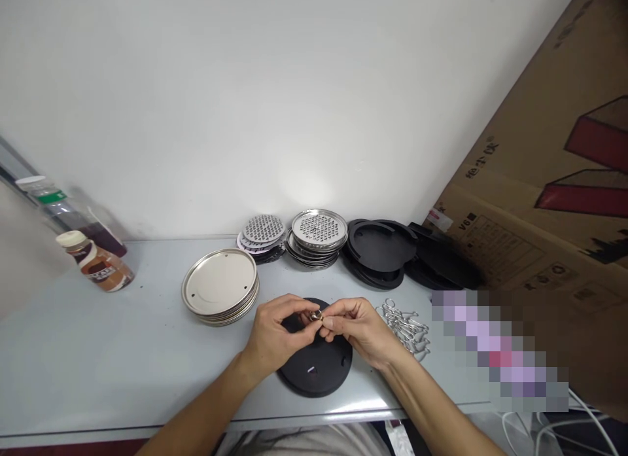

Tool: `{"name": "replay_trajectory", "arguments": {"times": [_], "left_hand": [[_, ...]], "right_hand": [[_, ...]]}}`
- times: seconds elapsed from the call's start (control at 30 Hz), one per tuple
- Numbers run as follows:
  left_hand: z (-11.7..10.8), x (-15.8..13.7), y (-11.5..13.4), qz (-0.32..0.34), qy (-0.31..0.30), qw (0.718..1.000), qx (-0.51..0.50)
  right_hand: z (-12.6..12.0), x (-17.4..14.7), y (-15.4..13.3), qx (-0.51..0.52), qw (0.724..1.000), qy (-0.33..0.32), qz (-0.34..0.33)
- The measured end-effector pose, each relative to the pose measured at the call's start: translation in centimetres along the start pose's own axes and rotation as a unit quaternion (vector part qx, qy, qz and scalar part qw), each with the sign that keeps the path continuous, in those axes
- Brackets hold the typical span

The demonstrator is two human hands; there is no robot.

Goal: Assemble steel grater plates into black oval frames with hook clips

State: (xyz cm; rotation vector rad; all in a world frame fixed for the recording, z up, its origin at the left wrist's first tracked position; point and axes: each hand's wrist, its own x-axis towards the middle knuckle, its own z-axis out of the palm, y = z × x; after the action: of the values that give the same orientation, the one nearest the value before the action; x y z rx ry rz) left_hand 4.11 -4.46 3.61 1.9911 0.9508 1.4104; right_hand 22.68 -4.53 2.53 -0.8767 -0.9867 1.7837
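Both my hands meet over a round black disc (pixel 314 371) that lies flat near the table's front edge. A small shiny metal ring-like piece (pixel 316 315) is pinched between the fingertips of my left hand (pixel 282 328) and my right hand (pixel 358 328). The fingers cover part of it, so its exact kind is unclear. Just right of my right hand lies a heap of bent wire hooks with loops (pixel 405 325). The black disc has a slot and small holes, and my hands hide its upper part.
A stack of cream metal discs (pixel 220 282) stands left. Behind are perforated discs (pixel 265 229), silver grater-like discs (pixel 318 229) and black round trays (pixel 380 246). Two bottles, one brown-labelled (pixel 103 266) and one clear (pixel 73 214), stand far left. A large cardboard box (pixel 530 214) leans right.
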Motion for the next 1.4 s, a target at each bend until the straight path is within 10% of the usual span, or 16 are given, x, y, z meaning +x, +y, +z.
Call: {"name": "replay_trajectory", "arguments": {"times": [0.3, 0.73, 1.4], "left_hand": [[0.3, 0.0, 0.1, -0.008, 0.024, 1.0, 0.019], [-1.5, 0.6, -0.5, -0.23, -0.081, 0.949, -0.2], [-1.3, 0.2, -0.6, -0.173, -0.103, 0.972, -0.119]], "right_hand": [[0.3, 0.1, 0.0, -0.005, 1.0, -0.005, -0.027], [0.7, 0.1, 0.5, -0.107, 0.987, 0.02, -0.115], [0.9, 0.1, 0.6, -0.106, 0.99, 0.033, -0.086]]}}
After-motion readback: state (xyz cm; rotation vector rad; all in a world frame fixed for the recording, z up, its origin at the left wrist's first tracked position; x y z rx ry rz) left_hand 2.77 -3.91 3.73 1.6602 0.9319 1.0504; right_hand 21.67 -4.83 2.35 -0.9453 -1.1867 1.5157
